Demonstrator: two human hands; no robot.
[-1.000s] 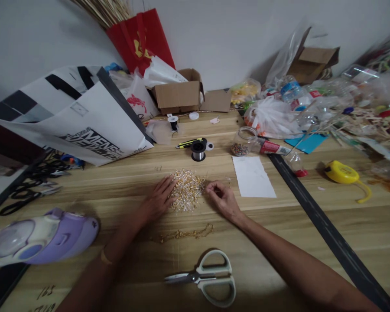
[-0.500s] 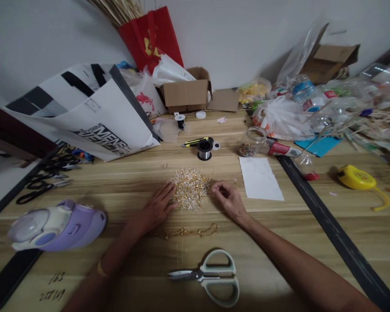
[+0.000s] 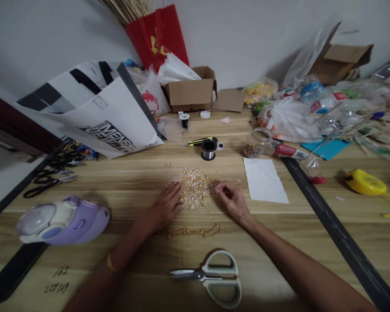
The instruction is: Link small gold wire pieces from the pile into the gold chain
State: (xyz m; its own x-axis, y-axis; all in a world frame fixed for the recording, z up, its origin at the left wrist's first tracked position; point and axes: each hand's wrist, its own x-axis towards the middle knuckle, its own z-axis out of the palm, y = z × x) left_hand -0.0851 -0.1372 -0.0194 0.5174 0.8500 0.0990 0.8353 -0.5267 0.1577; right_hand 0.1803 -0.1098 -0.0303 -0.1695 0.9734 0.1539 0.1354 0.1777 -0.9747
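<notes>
A tangled pile of tiny gold and clear wire-like pieces (image 3: 196,188) lies mid-table. My left hand (image 3: 166,203) rests flat at its left edge, palm down with fingers stretched out, and its fingertips touch the pile. At the right edge is my right hand (image 3: 232,200), fingers curled and thumb against the forefinger. Whatever it may pinch is too small to make out. Below the pile a gold chain (image 3: 195,232) is laid out sideways. Nearer to me lie scissors (image 3: 211,277) with pale handles, blades pointing left.
Behind the pile are a wire spool (image 3: 208,151) and a yellow-black cutter (image 3: 198,141). To the right are white paper (image 3: 265,180), a bead jar (image 3: 256,143) and a tape measure (image 3: 365,181). A purple-white device (image 3: 65,221) and a large paper bag (image 3: 100,112) stand left.
The view has shifted a little, so everything sits slightly further right. My left fingertips reach slightly further over the pile's edge. My right hand stays beside the pile, fingers still curled.
</notes>
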